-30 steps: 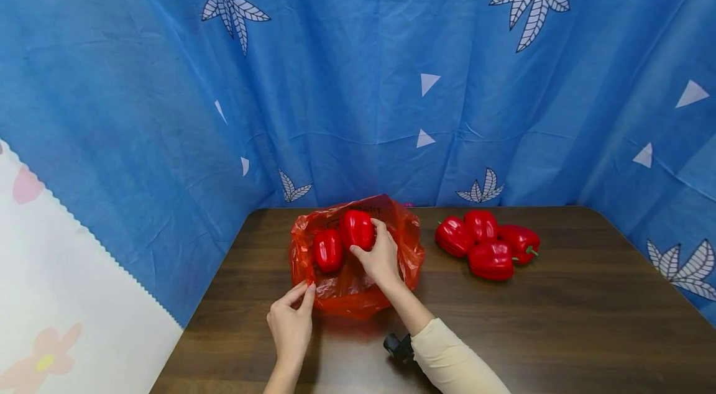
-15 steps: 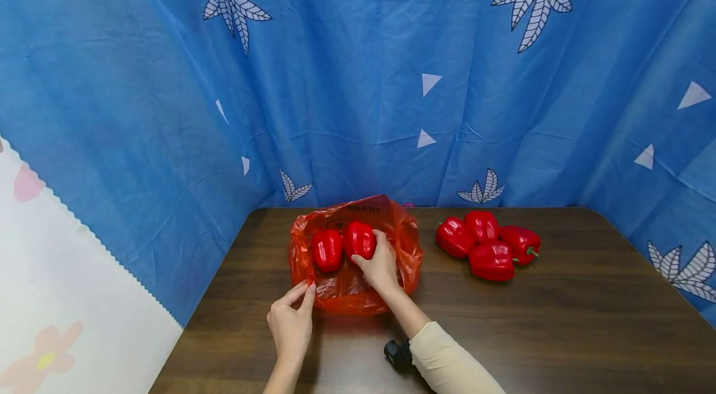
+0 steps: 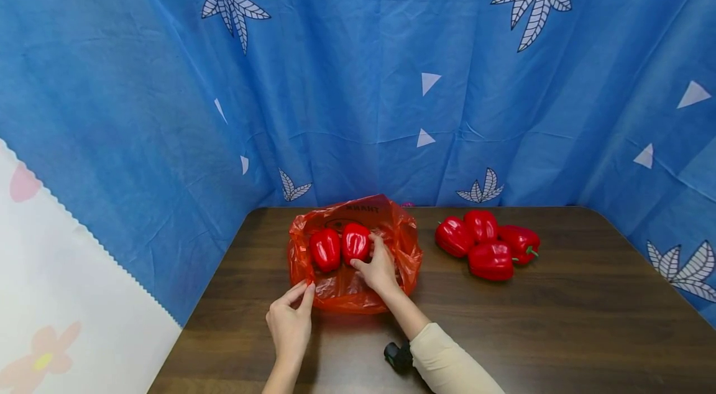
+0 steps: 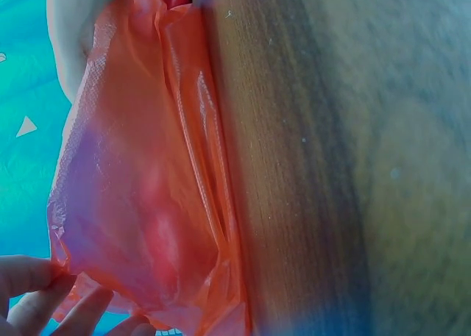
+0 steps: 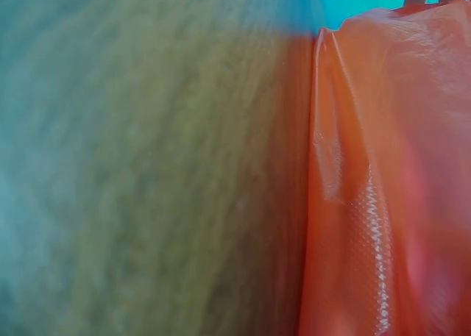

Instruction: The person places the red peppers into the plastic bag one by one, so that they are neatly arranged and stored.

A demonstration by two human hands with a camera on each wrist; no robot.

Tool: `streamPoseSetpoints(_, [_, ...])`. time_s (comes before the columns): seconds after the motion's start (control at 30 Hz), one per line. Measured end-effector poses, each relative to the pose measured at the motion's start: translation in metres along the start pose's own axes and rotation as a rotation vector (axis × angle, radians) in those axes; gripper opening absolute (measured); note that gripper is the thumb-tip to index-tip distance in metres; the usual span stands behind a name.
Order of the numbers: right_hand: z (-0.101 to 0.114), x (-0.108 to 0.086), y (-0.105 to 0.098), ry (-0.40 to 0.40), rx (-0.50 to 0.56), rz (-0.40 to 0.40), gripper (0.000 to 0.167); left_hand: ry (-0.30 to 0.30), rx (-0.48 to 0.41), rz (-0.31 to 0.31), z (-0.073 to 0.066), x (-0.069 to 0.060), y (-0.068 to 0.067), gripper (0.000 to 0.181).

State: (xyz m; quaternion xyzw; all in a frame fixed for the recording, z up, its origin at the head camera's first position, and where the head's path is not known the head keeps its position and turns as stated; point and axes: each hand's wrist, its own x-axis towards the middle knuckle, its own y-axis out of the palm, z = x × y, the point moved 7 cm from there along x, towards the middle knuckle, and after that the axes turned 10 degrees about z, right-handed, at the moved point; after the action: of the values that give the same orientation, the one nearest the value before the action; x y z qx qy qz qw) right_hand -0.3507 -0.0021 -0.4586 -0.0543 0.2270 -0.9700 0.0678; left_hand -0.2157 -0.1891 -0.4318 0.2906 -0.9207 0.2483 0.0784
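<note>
An orange-red plastic bag (image 3: 360, 304) lies spread with its mouth facing up on the table. Inside it, at left, sits one red bell pepper (image 3: 325, 250). Beside that, a second bell pepper (image 3: 355, 242) is held by my right hand (image 3: 380, 268), thumb on the near side and fingers on the far right side. My left hand (image 3: 289, 322) pinches the bag's near left rim between thumb and fingers. In the left wrist view, the left fingers (image 4: 55, 303) grip the edge of the film, and peppers show only as red blurs through it.
Several more red bell peppers (image 3: 489, 245) are clustered on the wooden table (image 3: 565, 332), right of the bag. A small black object (image 3: 398, 357) lies by the right sleeve. Blue patterned curtain (image 3: 347, 71) hangs behind the table.
My right hand has lowered the second bell pepper into the bag and shifted it slightly left, against the first one. The left hand keeps its place on the rim.
</note>
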Motion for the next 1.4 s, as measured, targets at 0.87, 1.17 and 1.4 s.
streamPoseSetpoints(0.87, [0.013,-0.017,-0.015,-0.044,0.015,0.068,0.071,-0.013,-0.007,0.024,0.000,0.000,0.002,0.014])
streamPoseSetpoints(1.17, [0.054,-0.051,-0.037,-0.253,0.124,0.128,0.066,0.001,-0.001,0.008,-0.001,0.000,0.001,0.014])
streamPoseSetpoints(1.4, [0.071,-0.078,-0.069,-0.313,0.154,0.087,0.061,-0.005,-0.001,0.006,-0.001,-0.001,0.000,0.014])
